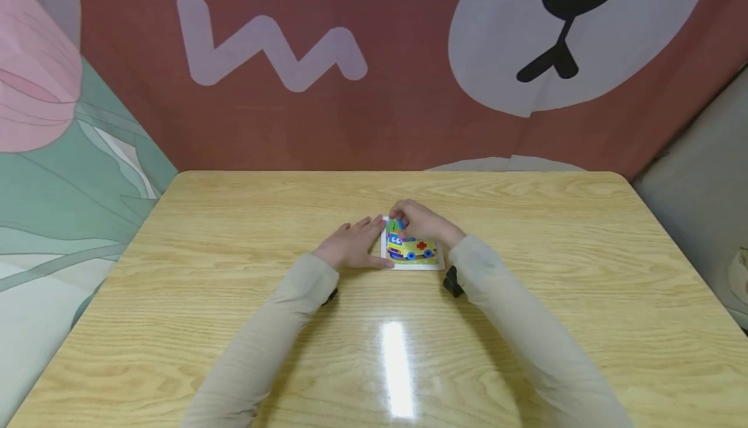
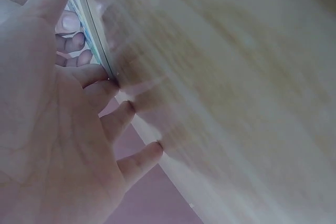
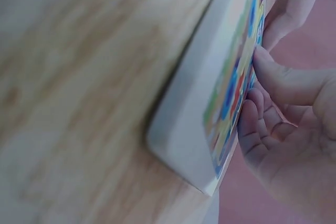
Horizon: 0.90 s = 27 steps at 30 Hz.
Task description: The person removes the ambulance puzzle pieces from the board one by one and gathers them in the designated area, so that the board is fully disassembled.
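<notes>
A small picture board with a white border lies on the table, showing a yellow cartoon ambulance with a red cross and blue wheels. My left hand lies at its left side with fingers spread, the thumb at the lower left corner and a fingertip near the upper left. Over the upper part of the board, my right hand has bent fingers, its fingertips at the picture's upper left. In the right wrist view, the right thumb meets the picture's surface; I cannot tell whether anything is pinched there.
The wooden table reaches back to a reddish-brown wall covering with a cartoon face. A bright light reflection shows on the tabletop in front of the board. Dark wrist devices sit under the sleeves.
</notes>
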### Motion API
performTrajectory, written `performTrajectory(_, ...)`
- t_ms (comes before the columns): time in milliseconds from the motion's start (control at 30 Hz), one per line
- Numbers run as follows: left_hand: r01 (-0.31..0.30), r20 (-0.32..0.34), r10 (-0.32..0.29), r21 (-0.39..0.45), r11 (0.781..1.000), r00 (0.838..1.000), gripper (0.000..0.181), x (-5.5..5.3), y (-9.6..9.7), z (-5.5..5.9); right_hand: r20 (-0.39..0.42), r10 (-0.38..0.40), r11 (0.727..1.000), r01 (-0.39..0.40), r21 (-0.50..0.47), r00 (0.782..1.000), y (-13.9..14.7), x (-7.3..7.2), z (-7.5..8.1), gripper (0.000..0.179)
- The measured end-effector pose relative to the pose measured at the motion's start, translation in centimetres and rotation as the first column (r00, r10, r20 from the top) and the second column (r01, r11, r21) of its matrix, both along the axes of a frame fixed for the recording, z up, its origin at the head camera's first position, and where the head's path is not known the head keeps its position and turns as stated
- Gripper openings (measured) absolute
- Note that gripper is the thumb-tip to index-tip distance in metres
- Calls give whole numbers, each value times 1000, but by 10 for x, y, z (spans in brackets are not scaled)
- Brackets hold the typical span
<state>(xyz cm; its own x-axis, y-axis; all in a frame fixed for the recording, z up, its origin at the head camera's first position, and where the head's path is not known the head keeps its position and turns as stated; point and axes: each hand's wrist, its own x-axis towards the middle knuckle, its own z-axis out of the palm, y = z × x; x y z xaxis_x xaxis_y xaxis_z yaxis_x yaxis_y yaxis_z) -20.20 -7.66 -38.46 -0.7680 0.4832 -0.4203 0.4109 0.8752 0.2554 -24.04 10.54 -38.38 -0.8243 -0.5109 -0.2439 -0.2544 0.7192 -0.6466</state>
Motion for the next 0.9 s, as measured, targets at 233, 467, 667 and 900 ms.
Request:
performTrajectory(233, -4, -5, 4, 0, 1000, 1000, 95, 0, 0, 0, 9, 4, 1000, -4, 17, 1000, 0, -3, -1, 42)
performTrajectory(467, 2, -12, -2, 5, 1000, 1000, 94, 0, 0, -1, 9, 6, 1000, -7, 30, 1000, 1, -4, -2, 38)
performTrajectory(667, 4, -12, -4, 5, 1000, 1000, 95, 0, 0, -1, -17, 23, 999, -22, 36, 1000, 1, -6, -2, 37)
performTrajectory(900, 2, -15, -1, 11, 1000, 1000, 95, 0, 0, -1, -27, 31, 999, -30, 31, 999, 2, -6, -3, 36)
